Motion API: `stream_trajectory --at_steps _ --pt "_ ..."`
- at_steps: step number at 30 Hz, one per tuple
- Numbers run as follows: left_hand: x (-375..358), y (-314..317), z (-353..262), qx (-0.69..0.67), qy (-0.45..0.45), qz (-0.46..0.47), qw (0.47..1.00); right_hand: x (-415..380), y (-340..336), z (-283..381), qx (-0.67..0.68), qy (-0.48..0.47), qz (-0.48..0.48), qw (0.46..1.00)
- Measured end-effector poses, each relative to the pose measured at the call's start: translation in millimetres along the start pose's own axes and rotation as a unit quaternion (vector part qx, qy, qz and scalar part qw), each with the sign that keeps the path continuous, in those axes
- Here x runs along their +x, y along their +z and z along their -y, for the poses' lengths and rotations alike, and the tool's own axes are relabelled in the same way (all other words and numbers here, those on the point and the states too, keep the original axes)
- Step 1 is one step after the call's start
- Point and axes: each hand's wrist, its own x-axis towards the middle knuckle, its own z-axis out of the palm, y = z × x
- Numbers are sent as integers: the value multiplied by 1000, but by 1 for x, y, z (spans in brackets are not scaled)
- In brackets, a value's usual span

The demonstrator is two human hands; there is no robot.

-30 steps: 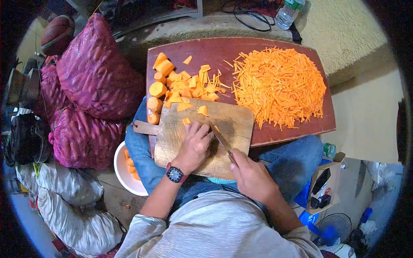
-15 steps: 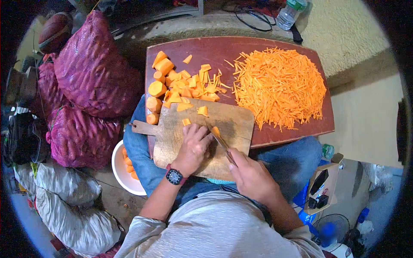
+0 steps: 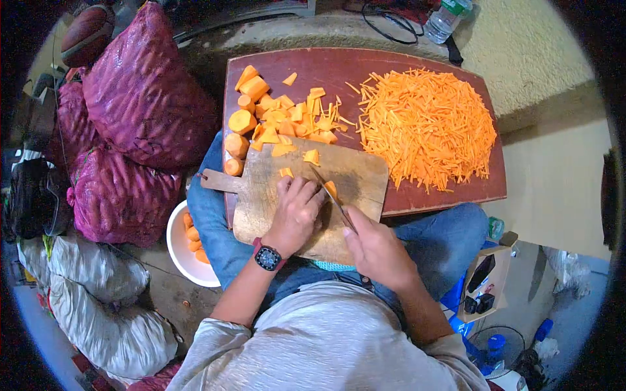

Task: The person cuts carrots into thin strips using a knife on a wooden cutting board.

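My right hand [image 3: 378, 251] is wrapped round the handle of a knife [image 3: 334, 199], its blade angled over the wooden cutting board [image 3: 261, 212]. A carrot piece [image 3: 331, 189] lies against the blade's right side. My left hand [image 3: 298, 212], with a watch at the wrist, has its fingers bent together on the board just left of the blade; whatever lies under them is hidden. Small carrot bits [image 3: 312, 157] rest on the board's upper part. Carrot chunks [image 3: 280, 117] are heaped beyond the board, and a large pile of shredded carrot [image 3: 427, 127] is at the right.
The red tabletop [image 3: 326, 65] lies under the board and carrots. A white bowl [image 3: 177, 251] with carrots stands at the left, near red mesh sacks [image 3: 147, 98] and white sacks [image 3: 107, 326]. A plastic bottle [image 3: 447, 21] is beyond the table, a fan [image 3: 499, 345] at the lower right.
The view has shifted slightly. Both hands stay close together on the board, the knife still in my right hand, with the blade in nearly the same place.
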Motion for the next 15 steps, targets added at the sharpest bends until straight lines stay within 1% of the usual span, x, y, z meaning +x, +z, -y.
stream_trajectory --at_steps 2,5,8,10,11,13,15 --pt "3 -2 1 5 12 -15 1000 -2 -3 1 6 -4 -8 1000" --pt "-1 -8 -4 -18 -7 3 1000 -15 -1 -2 6 -19 19 1000" --pt "-1 -3 -4 -11 3 -9 1000 -1 0 -2 7 -15 -6 1000" --pt "-1 -5 -2 3 -19 16 1000 -1 -7 1 30 -11 27 999" --pt "0 -6 -1 5 -20 14 1000 -3 -6 -1 29 -15 27 999" --pt "-1 -6 -4 16 -12 2 1000 -14 0 -6 30 -12 14 999" --pt "-3 -6 -4 -1 -20 11 1000 -3 6 -8 35 -18 7 999"
